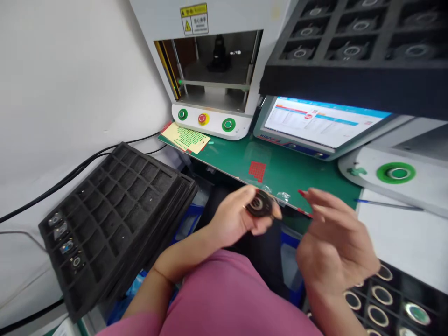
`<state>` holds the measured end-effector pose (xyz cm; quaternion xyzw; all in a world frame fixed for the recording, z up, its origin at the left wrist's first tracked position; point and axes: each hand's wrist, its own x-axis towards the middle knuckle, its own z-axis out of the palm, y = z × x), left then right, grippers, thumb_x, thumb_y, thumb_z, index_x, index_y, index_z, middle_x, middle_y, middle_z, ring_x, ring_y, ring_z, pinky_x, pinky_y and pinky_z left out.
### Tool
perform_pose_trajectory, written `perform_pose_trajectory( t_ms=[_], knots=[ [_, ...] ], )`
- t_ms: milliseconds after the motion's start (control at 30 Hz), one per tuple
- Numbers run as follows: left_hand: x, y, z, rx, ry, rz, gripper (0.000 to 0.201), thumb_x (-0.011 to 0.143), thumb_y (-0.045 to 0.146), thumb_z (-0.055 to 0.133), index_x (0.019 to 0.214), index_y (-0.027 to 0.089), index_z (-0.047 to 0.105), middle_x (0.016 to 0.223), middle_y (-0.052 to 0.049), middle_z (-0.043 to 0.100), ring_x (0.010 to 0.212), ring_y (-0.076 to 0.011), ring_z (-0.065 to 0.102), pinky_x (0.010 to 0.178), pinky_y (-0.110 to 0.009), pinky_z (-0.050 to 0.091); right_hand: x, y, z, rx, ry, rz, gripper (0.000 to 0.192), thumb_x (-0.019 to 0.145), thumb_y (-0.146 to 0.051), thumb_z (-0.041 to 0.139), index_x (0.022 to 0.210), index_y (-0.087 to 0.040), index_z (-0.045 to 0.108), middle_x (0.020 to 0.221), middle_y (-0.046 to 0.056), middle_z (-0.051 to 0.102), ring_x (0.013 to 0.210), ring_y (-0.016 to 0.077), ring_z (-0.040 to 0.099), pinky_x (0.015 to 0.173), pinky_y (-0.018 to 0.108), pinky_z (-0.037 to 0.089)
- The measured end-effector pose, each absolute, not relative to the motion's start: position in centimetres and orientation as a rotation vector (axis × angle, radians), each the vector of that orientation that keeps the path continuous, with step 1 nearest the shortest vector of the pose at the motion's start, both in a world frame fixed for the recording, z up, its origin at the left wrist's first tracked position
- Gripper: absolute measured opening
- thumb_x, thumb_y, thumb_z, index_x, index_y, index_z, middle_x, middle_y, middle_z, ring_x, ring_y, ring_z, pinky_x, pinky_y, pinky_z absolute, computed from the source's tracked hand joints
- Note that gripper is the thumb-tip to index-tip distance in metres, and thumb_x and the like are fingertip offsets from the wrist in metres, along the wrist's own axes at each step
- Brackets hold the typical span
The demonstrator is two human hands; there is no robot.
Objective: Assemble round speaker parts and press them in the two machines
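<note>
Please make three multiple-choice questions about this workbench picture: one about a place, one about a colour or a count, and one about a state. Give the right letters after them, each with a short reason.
1. Where is the black foam tray with mostly empty pockets?
A. To the person's left
B. On the monitor
C. Inside the machine

2. How many round buttons are on the front of the white machine?
A. One
B. Three
C. Five

3. What is the state of the left hand?
A. Flat on the green mat
B. Empty and open
C. Holding a small round black part

Answers:
1 A: the tray lies at the left.
2 B: two green buttons flank a red one.
3 C: its fingers close around the part, while the right hand is open beside it.
</note>
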<state>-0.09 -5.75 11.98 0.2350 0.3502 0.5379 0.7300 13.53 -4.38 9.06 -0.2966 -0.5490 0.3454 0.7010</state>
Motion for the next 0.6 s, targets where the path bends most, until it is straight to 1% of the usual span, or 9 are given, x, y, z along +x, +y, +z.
perform_pose_trajectory(
  t_ms=[33, 100, 167, 233, 300, 367, 433, 500, 600],
  knots=[
    [-0.7, -4.6, 11.0, 0.528, 0.947, 1.220, 0.036, 0.090, 0.050, 0.051, 0.079, 0.016, 0.049, 0.073, -0.005, 0.062, 0.045, -0.0077, 0.048, 0.042, -0.020, 0.037, 14.0, -4.2, 8.7, -0.739, -1.134, 0.761, 0.022, 0.077, -0.027, 0.076, 0.098, -0.021, 0.072, 0.101, 0.005, 0.070, 0.096, 0.0219, 0.066, 0.092, 0.044, 0.052],
    [-2.1, -1.8, 8.5, 0.538, 1.284, 1.250, 0.027, 0.095, 0.038, 0.047, 0.082, 0.015, 0.050, 0.073, -0.004, 0.060, 0.052, -0.0092, 0.053, 0.049, -0.022, 0.043, 15.1, -4.0, 8.2, -0.928, -0.970, 0.753, 0.023, 0.069, -0.013, 0.080, 0.088, -0.020, 0.070, 0.085, 0.001, 0.069, 0.082, 0.0166, 0.067, 0.085, 0.037, 0.054],
    [-3.4, 1.1, 5.8, 0.564, 1.446, 1.263, 0.018, 0.096, 0.029, 0.049, 0.086, 0.014, 0.052, 0.071, -0.002, 0.058, 0.057, -0.0093, 0.056, 0.056, -0.022, 0.047, 16.1, -4.1, 7.6, -1.081, -0.857, 0.776, 0.025, 0.064, -0.014, 0.082, 0.082, -0.019, 0.067, 0.080, -0.001, 0.068, 0.075, 0.0142, 0.065, 0.080, 0.032, 0.054],
    [-4.6, 3.4, 3.4, 0.607, 1.571, 1.254, 0.016, 0.095, 0.028, 0.054, 0.094, 0.012, 0.057, 0.080, -0.002, 0.060, 0.064, -0.0103, 0.058, 0.061, -0.024, 0.050, 17.1, -4.3, 7.0, -1.156, -0.794, 0.805, 0.027, 0.060, -0.018, 0.084, 0.078, -0.018, 0.064, 0.079, -0.001, 0.066, 0.071, 0.0129, 0.064, 0.078, 0.031, 0.054],
    [-5.4, 4.9, 1.5, 0.665, 1.677, 1.246, 0.021, 0.094, 0.030, 0.058, 0.105, 0.013, 0.060, 0.096, -0.005, 0.064, 0.077, -0.0135, 0.062, 0.069, -0.029, 0.055, 17.8, -4.5, 6.3, -1.204, -0.746, 0.823, 0.031, 0.057, -0.022, 0.086, 0.078, -0.018, 0.063, 0.081, -0.001, 0.065, 0.070, 0.0126, 0.064, 0.075, 0.031, 0.055],
    [-5.9, 5.6, 0.1, 0.735, 1.741, 1.242, 0.026, 0.093, 0.031, 0.060, 0.113, 0.014, 0.060, 0.110, -0.007, 0.063, 0.092, -0.0178, 0.064, 0.078, -0.035, 0.056, 18.3, -4.7, 5.8, -1.253, -0.691, 0.850, 0.036, 0.055, -0.025, 0.087, 0.080, -0.017, 0.062, 0.084, 0.000, 0.066, 0.070, 0.0129, 0.065, 0.072, 0.030, 0.056],
    [-6.2, 5.9, -0.8, 0.803, 1.783, 1.234, 0.029, 0.093, 0.031, 0.060, 0.117, 0.015, 0.060, 0.116, -0.009, 0.062, 0.101, -0.0209, 0.063, 0.086, -0.040, 0.055, 18.7, -4.7, 5.5, -1.282, -0.646, 0.887, 0.039, 0.053, -0.027, 0.088, 0.081, -0.017, 0.061, 0.086, 0.002, 0.066, 0.070, 0.0134, 0.065, 0.067, 0.028, 0.055],
    [-6.3, 6.0, -1.4, 0.863, 1.820, 1.229, 0.030, 0.093, 0.032, 0.060, 0.119, 0.015, 0.060, 0.120, -0.009, 0.061, 0.106, -0.0225, 0.062, 0.089, -0.043, 0.054, 19.0, -4.8, 5.5, -1.297, -0.629, 0.908, 0.041, 0.052, -0.028, 0.088, 0.082, -0.017, 0.061, 0.086, 0.002, 0.066, 0.069, 0.0134, 0.065, 0.063, 0.027, 0.055],
    [-6.6, 6.3, -2.1, 0.941, 1.860, 1.248, 0.029, 0.094, 0.032, 0.059, 0.119, 0.017, 0.060, 0.125, -0.010, 0.059, 0.109, -0.0228, 0.060, 0.092, -0.043, 0.053, 19.2, -5.0, 5.7, -1.314, -0.639, 0.908, 0.042, 0.053, -0.029, 0.088, 0.084, -0.017, 0.061, 0.087, 0.001, 0.065, 0.067, 0.0121, 0.063, 0.062, 0.025, 0.053]
  ],
)
